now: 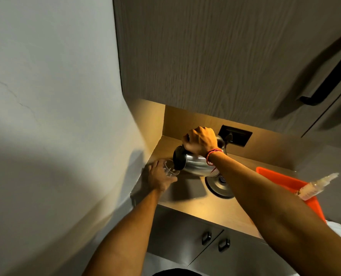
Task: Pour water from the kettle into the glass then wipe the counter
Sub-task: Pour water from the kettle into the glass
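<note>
Our left hand (pixel 161 177) was wrapped around the glass (pixel 170 169) to keep it from tipping on the counter (pixel 209 208). Just past it, our right hand (pixel 201 141) gripped the steel kettle (pixel 195 163) by its handle. We tipped its spout down over the glass rim so water could go in. We think water was running, but it was hard to see. The kettle base (pixel 219 186) sat bare below.

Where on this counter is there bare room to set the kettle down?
Bare wooden counter along the front edge, between round kettle base and orange tray. Crowded by the wall: left hand holds clear glass.
</note>
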Demonstrator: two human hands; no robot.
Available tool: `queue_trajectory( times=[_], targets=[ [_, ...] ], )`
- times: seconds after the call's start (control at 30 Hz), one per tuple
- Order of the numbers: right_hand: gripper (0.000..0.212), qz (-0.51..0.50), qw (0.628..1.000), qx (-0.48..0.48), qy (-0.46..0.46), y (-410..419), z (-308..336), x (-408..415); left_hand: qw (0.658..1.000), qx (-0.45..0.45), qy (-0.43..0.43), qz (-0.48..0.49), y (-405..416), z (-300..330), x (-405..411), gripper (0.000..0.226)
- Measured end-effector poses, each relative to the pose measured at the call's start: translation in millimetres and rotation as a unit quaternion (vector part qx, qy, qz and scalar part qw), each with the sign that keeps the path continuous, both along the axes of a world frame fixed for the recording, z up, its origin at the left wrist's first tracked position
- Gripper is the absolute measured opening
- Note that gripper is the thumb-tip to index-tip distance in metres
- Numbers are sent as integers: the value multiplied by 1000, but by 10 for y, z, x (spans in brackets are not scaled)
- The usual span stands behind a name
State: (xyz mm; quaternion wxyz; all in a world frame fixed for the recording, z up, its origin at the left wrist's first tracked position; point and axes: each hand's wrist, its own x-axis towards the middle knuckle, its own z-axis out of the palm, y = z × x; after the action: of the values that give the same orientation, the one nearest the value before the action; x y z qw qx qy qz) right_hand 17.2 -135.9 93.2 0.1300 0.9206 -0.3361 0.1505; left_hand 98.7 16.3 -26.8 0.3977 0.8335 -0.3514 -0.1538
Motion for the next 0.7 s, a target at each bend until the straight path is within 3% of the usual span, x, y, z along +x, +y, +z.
queue_trajectory(
  times=[0.4, 0.53, 0.7],
  targets=[
    [44, -10, 999, 17, -32, -48, 56, -125, 998, -34, 43, -27, -77, 19, -25, 69],
    [44, -89, 983, 86, -139, -254, 1, -349, 992, -58, 115, -19, -188, 84, -50, 66],
    [47, -200, 905, 187, -325, -500, -105, -749, 978, -78, 191, -15, -388, 149, -118, 75]
  ],
)
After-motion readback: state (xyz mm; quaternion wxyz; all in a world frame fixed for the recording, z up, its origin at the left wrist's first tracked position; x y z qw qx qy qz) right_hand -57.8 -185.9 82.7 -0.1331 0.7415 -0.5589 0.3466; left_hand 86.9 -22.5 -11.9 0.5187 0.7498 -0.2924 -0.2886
